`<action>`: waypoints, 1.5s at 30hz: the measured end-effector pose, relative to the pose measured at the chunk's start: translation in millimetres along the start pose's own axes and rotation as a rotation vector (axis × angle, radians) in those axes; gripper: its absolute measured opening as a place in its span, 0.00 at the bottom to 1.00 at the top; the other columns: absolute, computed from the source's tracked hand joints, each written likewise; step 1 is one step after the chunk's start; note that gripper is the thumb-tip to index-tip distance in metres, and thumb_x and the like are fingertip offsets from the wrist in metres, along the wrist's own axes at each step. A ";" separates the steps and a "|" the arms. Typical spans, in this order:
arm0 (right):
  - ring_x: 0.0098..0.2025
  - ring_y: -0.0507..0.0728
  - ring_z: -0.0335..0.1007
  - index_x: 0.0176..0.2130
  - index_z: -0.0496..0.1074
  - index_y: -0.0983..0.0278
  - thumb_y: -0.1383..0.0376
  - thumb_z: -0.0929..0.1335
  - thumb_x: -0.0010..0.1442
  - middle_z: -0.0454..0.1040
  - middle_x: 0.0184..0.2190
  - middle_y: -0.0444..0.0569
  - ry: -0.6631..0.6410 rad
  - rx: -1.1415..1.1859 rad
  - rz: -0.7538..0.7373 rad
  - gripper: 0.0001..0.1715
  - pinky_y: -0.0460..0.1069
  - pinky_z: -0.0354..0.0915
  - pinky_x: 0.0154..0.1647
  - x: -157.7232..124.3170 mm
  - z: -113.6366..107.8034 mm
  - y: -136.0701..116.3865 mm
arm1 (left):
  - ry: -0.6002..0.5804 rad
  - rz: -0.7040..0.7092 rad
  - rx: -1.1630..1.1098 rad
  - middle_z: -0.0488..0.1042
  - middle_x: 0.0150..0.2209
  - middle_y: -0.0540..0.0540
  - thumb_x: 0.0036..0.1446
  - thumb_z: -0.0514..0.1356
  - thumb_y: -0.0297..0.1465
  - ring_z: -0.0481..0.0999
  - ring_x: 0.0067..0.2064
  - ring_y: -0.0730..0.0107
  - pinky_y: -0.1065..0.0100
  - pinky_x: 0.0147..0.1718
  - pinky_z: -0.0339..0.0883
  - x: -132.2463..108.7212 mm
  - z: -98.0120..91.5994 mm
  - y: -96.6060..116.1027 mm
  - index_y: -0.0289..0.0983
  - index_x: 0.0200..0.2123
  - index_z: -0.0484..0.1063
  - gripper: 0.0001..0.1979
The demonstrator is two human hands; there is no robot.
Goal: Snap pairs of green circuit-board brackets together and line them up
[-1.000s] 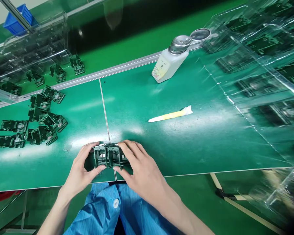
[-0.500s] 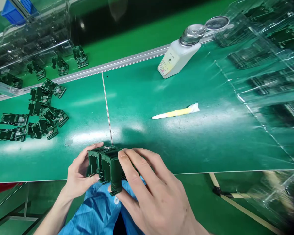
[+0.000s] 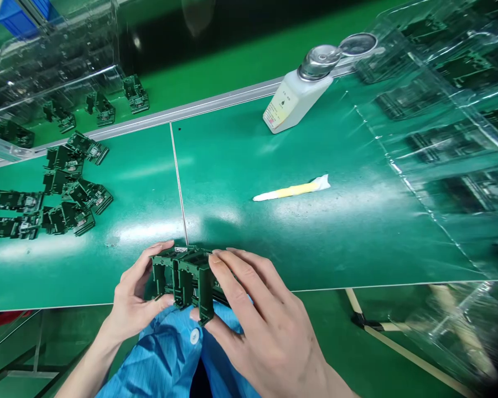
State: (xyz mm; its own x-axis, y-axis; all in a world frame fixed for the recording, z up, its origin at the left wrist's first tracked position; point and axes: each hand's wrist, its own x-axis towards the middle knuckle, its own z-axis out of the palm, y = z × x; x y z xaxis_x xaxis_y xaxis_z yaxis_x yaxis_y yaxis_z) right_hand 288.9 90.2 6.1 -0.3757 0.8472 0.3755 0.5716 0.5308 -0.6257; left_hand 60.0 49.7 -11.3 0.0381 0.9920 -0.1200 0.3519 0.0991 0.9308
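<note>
Both my hands hold a block of dark green plastic connector modules [image 3: 186, 279] at the near edge of the mat. My left hand [image 3: 136, 293] grips it from the left side, with the thumb along its lower edge. My right hand [image 3: 257, 326] wraps over its right end, fingers on top. The modules stand side by side, and my fingers hide part of the right end. Below the block hangs the sleeve of my blue striped smock [image 3: 170, 354].
Several loose green modules [image 3: 66, 188] lie on the green mat [image 3: 274, 166] to the left. A white dispensing bottle [image 3: 296, 102] and a white-and-yellow strip [image 3: 292, 190] lie ahead. Clear trays of boards [image 3: 440, 110] cover the right. An aluminium rail [image 3: 216, 102] bounds the mat's far side.
The block has turned from lying flat to showing its housing sides, and it has come nearer to me, off the mat's edge. My right hand has moved further over it.
</note>
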 end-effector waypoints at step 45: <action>0.66 0.64 0.63 0.69 0.53 0.61 0.63 0.70 0.64 0.65 0.64 0.59 -0.088 0.543 0.395 0.40 0.60 0.67 0.64 -38.1 35.5 7.1 | -0.010 0.359 0.408 0.73 0.58 0.41 0.50 0.71 0.26 0.71 0.62 0.59 0.65 0.61 0.68 3.2 -6.4 18.2 0.38 0.65 0.62 0.39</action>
State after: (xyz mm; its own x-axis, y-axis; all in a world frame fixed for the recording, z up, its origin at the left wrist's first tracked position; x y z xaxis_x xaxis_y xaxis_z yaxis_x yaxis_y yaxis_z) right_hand 281.4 61.0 -36.8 -0.2854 0.9584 0.0053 0.2394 0.0766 -0.9679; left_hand 60.5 55.2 7.4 0.2307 0.9569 0.1763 0.6494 -0.2863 0.7045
